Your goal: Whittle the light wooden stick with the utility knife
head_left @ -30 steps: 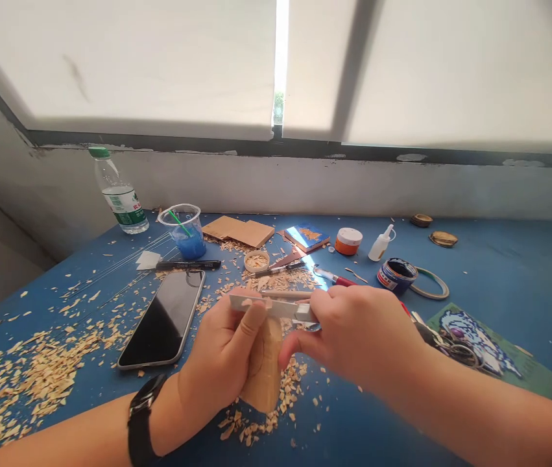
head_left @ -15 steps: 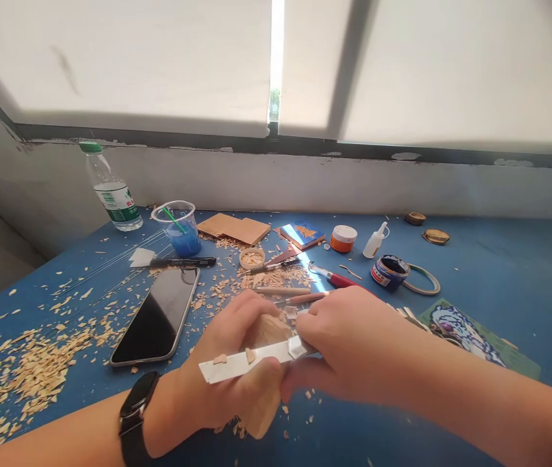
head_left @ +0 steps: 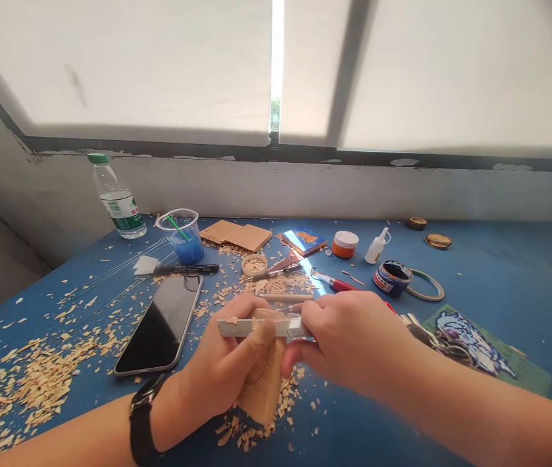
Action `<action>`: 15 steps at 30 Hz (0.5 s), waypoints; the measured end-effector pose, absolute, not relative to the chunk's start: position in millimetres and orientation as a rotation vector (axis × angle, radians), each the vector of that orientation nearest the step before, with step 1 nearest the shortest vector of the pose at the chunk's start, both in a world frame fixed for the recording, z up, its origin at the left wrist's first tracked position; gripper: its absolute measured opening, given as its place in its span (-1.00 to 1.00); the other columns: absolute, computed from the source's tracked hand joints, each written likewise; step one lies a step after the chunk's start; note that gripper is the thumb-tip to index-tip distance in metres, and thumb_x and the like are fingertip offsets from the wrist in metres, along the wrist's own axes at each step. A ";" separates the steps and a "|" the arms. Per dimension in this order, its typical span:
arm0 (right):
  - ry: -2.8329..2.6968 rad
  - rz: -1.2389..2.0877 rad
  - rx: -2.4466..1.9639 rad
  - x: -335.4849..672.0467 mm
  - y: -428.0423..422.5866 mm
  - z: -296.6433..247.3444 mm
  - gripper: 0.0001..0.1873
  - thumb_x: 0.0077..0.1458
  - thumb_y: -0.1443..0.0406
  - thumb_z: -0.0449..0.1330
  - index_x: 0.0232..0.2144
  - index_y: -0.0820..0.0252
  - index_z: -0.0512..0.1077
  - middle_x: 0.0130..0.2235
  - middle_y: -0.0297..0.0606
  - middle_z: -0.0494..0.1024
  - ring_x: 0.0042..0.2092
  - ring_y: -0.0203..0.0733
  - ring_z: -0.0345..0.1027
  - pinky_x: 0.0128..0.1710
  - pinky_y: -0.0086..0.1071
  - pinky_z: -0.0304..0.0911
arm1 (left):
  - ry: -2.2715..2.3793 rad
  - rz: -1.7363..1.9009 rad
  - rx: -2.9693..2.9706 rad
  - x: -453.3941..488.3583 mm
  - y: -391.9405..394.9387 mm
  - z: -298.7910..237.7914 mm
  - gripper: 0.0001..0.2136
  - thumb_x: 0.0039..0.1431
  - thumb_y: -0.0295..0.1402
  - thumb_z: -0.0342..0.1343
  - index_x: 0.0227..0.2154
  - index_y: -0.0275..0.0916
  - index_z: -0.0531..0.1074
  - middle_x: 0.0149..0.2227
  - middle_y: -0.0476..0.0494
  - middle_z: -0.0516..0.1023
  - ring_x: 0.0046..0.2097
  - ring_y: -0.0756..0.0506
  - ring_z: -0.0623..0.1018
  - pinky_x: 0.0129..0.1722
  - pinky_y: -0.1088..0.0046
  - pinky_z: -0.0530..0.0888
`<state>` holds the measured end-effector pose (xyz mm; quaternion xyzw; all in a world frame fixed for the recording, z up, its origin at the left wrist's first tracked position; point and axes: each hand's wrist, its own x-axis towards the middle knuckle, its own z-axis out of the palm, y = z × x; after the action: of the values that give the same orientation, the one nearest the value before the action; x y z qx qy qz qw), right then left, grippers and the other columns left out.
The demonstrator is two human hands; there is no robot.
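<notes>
My left hand (head_left: 229, 353) is wrapped round a pale block of wood (head_left: 263, 386), its lower end pointing down toward the table. Across the upper part of the wood lies the wide blade of a utility knife (head_left: 244, 327), with a wood chip on it. My right hand (head_left: 348, 324) grips the knife, whose handle is mostly hidden in the fist. My left thumb presses at the blade near the wood. Wood shavings (head_left: 285, 395) lie on the table under the block.
A phone (head_left: 161, 324) lies left of my hands, beside a shavings pile (head_left: 42, 383). Behind stand a water bottle (head_left: 120, 204), a cup of blue liquid (head_left: 185, 243), an orange jar (head_left: 344, 244) and an open paint jar (head_left: 392, 279). Keys (head_left: 455, 353) lie at right.
The knife blade has turned from a slant to nearly level and sits higher on the wood. More of the block's lower face shows. The view has shifted slightly.
</notes>
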<state>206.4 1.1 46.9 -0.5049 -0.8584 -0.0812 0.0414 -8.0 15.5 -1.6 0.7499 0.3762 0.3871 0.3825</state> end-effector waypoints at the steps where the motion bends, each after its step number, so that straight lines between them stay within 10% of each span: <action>1: -2.628 -0.248 -1.575 205.6 0.6 46.9 -0.57 0.23 -0.04 0.21 -0.47 0.15 0.45 -0.47 -0.26 0.57 -0.51 -0.13 0.38 -0.54 -0.31 -0.15 | 0.966 0.986 1.892 -8.0 16.0 -2.2 -0.67 0.44 -0.04 -0.03 -0.22 -0.19 0.45 -0.25 -0.08 0.49 -0.23 -0.11 0.48 -0.23 0.35 0.36; 15: -2.477 -0.098 -1.744 203.3 1.2 52.1 -0.11 -0.11 -0.53 0.02 -0.59 0.17 0.40 -0.58 -0.27 0.45 -0.52 -0.19 0.30 -0.52 -0.35 -0.17 | 1.096 1.066 1.775 -7.6 14.0 -7.4 -0.48 0.44 0.11 -0.17 -0.25 -0.21 0.48 -0.36 -0.10 0.46 -0.34 -0.12 0.42 -0.32 0.34 0.35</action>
<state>203.3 1.2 52.1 -0.5745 -0.8160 -0.0323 0.0553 -7.6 14.0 -7.4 0.6980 0.4309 0.4194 0.3889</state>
